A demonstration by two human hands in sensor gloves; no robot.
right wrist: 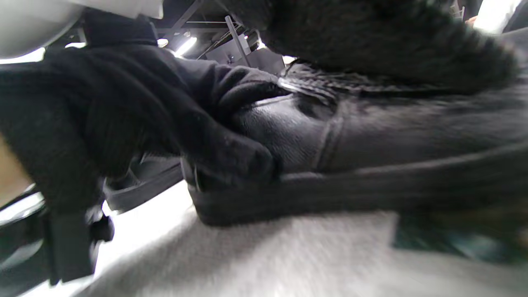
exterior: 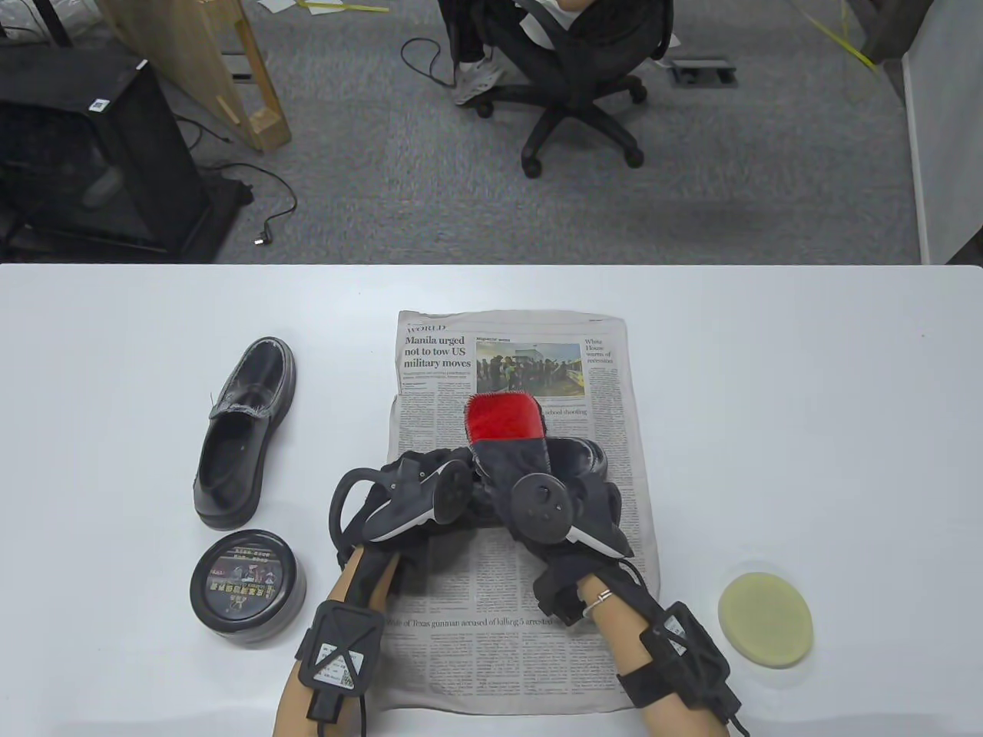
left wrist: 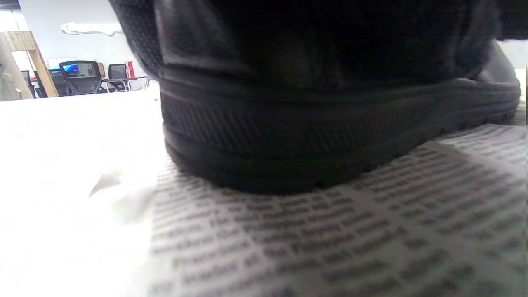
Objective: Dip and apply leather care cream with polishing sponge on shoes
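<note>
Two hands meet on the shoe lying on the newspaper: your left hand grips its heel, your right hand presses a red-backed mitt onto it. Sponge and cream tin rest apart on the worktop.

A black swivel office chair stood at top centre on grey carpet; a black cabinet and pale wooden frame occupied the upper left.

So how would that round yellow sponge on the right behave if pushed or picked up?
The sponge lies flat as a thin disc, so it would likely slide, not roll or tip. It looks foam-like, probably light and squashy. Neither hand touches it.
</note>
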